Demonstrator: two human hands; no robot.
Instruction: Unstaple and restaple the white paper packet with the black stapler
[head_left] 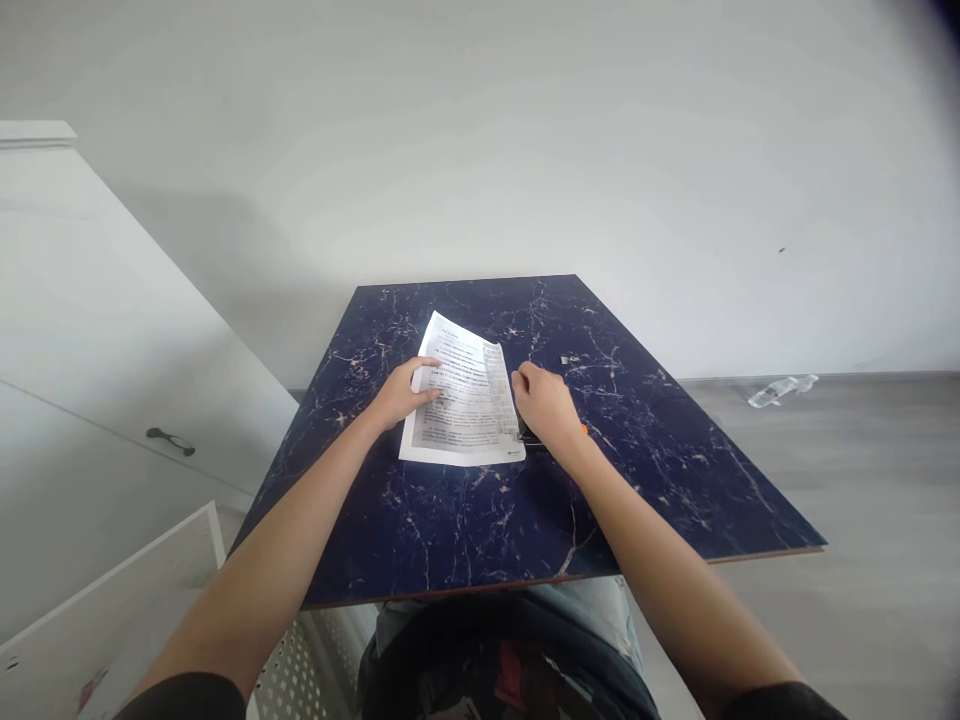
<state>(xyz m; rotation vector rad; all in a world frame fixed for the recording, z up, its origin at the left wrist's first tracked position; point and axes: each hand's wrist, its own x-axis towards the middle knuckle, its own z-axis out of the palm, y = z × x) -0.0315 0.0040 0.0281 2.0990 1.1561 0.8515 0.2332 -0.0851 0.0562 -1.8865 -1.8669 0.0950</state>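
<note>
A white sheet of paper (465, 400) covered in dark print lies at a slant on a dark blue marbled table (465, 520). At its left edge is my left hand (405, 392), holding it with thumb and forefinger apart over the print. My right hand (546, 402) is closed in a fist beside the sheet's right edge. Beneath that fist a black object (529, 436) shows in part, close to the paper's lower right corner. A bit of orange (584, 429) peeks out by the right wrist. The fist covers most of the black object, so its kind is hidden.
A small dark piece (565, 359) lies on the table, beyond my right hand. The table's far side is near a pale wall (480, 150). White cabinetry (112, 330) with a dark handle stands left. A crumpled clear plastic item (782, 391) rests on the floor.
</note>
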